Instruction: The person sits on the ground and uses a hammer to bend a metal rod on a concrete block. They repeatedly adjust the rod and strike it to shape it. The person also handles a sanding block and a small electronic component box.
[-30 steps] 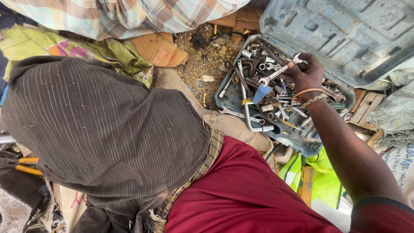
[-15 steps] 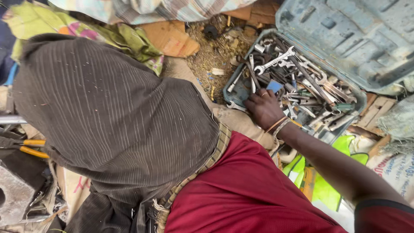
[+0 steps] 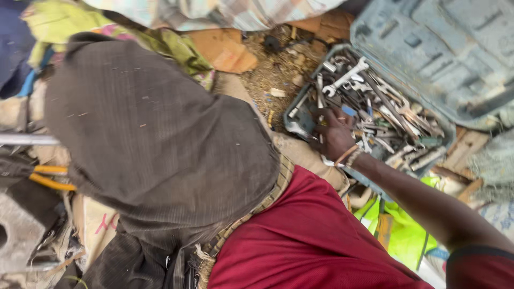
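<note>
My right hand (image 3: 334, 134) reaches into the near left corner of an open grey-blue tool case (image 3: 293, 109). The case is full of wrenches (image 3: 348, 77) and other loose metal tools. My fingers curl down among the tools next to a small blue piece (image 3: 348, 111), and what they hold, if anything, is hidden. Thin bands circle my wrist (image 3: 348, 156). The case lid (image 3: 444, 53) stands open behind the tray. My left hand is out of sight; a dark striped cloth (image 3: 160, 134) covers the left side of the view.
A red shirt (image 3: 310, 235) fills the bottom. Bright yellow-green fabric (image 3: 401, 230) lies under my forearm. Cardboard (image 3: 225, 51) and dirt lie beyond the cloth, wooden boards (image 3: 466, 150) to the right of the case. A yellow-handled tool (image 3: 48, 176) and a metal rod (image 3: 27, 140) are at the left.
My right hand has moved from the far right side of the tool case across to its near left corner and dipped among the tools.
</note>
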